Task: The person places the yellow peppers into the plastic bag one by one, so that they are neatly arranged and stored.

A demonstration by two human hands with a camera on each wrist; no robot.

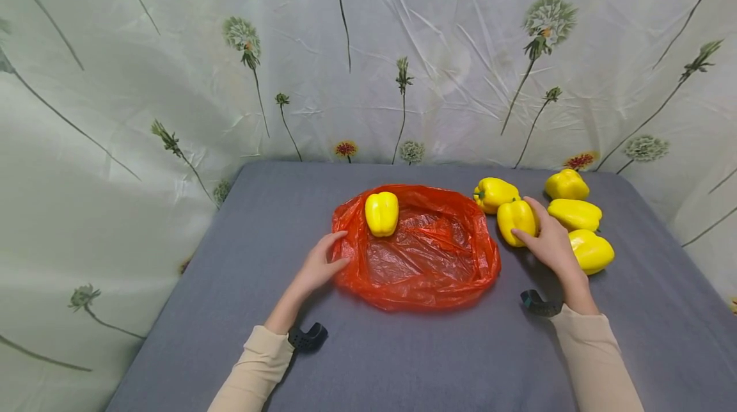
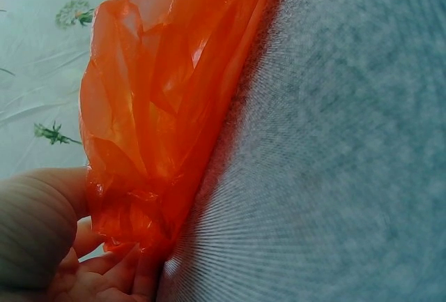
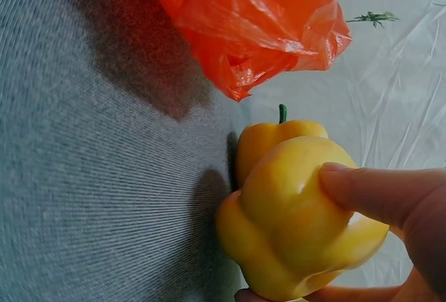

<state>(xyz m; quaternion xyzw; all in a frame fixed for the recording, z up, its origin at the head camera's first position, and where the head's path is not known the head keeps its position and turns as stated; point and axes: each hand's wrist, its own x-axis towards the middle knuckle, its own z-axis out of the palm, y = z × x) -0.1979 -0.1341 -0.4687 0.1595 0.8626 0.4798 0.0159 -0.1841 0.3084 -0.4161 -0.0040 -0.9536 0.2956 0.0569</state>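
Note:
A red plastic bag [image 1: 426, 300] lies spread on the table with its mouth facing up. One yellow bell pepper [image 1: 382, 213] sits inside, toward the back left. My left hand [image 1: 318, 263] is at the bag's left edge, and the left wrist view shows thumb and fingers around the gathered plastic [image 2: 139, 204]. To the right of the bag, my right hand [image 1: 549, 239] grips another bell pepper [image 1: 514, 223] between thumb and fingers. In the right wrist view, this gripped pepper [image 3: 293, 218] partly covers a second pepper [image 3: 272, 141] with a green stem.
Behind the gripped pepper is one more bell pepper [image 1: 495, 194]. Along the right side lie three others: a far one [image 1: 567, 185], a middle one [image 1: 576, 213] and a near one [image 1: 592, 252], partly behind my right hand. A dandelion-print curtain [image 1: 437, 79] hangs behind the grey-covered table [image 1: 437, 361].

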